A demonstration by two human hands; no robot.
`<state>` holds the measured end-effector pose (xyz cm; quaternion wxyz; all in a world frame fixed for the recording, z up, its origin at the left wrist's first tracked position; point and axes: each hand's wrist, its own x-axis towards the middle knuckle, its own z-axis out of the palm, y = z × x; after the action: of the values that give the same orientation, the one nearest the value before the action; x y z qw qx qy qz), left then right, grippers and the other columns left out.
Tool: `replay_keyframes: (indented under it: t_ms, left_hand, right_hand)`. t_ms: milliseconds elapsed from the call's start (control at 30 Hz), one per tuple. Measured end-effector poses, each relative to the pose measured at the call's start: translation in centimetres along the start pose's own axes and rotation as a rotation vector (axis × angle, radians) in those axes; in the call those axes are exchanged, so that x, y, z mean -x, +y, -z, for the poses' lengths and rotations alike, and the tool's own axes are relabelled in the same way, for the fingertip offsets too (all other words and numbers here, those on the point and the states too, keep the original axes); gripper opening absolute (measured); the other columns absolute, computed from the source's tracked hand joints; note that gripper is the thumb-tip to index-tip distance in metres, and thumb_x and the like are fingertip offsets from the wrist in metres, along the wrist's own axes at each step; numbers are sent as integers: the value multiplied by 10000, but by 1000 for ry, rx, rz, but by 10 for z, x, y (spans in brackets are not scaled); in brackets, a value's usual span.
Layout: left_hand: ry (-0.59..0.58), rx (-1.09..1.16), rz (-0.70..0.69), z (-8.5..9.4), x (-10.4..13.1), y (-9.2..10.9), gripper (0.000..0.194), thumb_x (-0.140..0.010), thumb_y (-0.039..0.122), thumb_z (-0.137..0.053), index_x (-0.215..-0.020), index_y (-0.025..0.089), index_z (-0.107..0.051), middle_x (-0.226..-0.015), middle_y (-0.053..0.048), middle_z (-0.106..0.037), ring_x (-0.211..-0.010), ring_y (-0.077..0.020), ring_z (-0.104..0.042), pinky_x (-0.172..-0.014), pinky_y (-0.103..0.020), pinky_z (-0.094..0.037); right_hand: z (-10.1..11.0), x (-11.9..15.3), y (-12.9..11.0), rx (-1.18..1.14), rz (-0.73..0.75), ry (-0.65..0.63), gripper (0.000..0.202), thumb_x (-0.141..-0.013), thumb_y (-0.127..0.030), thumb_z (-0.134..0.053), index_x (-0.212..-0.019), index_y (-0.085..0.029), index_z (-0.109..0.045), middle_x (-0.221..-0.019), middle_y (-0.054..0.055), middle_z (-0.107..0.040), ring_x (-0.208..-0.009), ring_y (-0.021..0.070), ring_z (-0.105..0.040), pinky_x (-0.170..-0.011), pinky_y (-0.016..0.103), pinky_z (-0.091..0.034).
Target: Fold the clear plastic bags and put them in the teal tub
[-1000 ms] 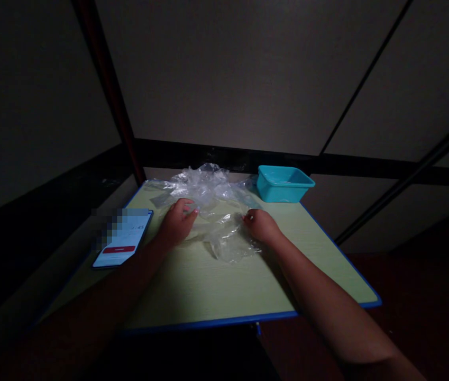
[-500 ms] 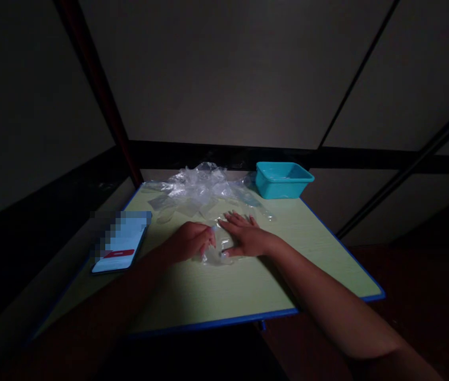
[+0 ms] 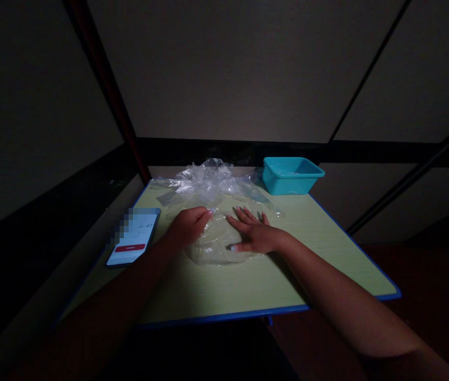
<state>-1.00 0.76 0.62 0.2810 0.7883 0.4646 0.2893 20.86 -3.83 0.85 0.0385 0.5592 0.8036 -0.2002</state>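
A clear plastic bag (image 3: 214, 251) lies spread on the table between my hands. My left hand (image 3: 190, 225) is closed, thumb and fingers pinched on the bag's upper left part. With fingers spread, my right hand (image 3: 256, 233) rests flat on the bag's right side. Just beyond both hands sits a crumpled heap of clear plastic bags (image 3: 208, 182), some of them overlapping so that single edges are hard to make out.
A phone (image 3: 135, 238) with a lit screen lies at the table's left side. At the back right corner stands a turquoise plastic basket (image 3: 290, 182). The pale green table (image 3: 224, 296) has a blue edge, with a wall (image 3: 224, 79) behind it.
My left hand has drawn away from the right one, and the plastic bag between them is now spread wider and flatter. The whole view has shifted slightly.
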Motion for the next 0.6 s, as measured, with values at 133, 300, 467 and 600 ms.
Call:
replay_keyframes:
  t_ms: [133, 300, 467, 600]
  left_hand:
    - [-89, 78, -43, -2, -1, -5, 265, -830, 386, -436, -768, 172, -578, -528, 38, -535, -482, -121, -523, -487, -229, -389]
    - [-295, 131, -166, -4, 1, -4, 285, -862, 376, -436, -755, 153, -580, -688, -4, -592, -603, -125, -555, -577, -241, -434]
    - [-372, -153, -496, -6, 3, 0, 312, -876, 356, -432, -713, 152, -602, -720, -35, -571, -743, -161, -529, -721, -281, -406]
    - [-504, -139, -488, -3, 5, 2, 448, -903, 375, -383, -564, 159, -581, -633, -29, -542, -675, -143, -536, -695, -262, -394]
  right_hand:
    - [-3, -2, -3, 6, 27, 155, 652, -929, -487, -310, -1497, -244, -103, -1557, 76, 6, -1428, 270, 40, -1058, 636, 19]
    - [-6, -2, -9, 46, 122, 92, 745, -890, -458, -427, -1496, -170, -102, -1550, 111, -48, -1433, 243, -43, -1090, 591, -39]
    - [-8, -4, -6, 49, 80, 28, 713, -916, -486, -338, -1496, -161, -83, -1550, 93, -30, -1435, 233, -26, -1086, 605, -63]
    - [-9, -4, -2, 48, 66, 24, 719, -909, -507, -331, -1498, -193, -61, -1552, 63, -12, -1434, 245, 0, -1075, 629, -47]
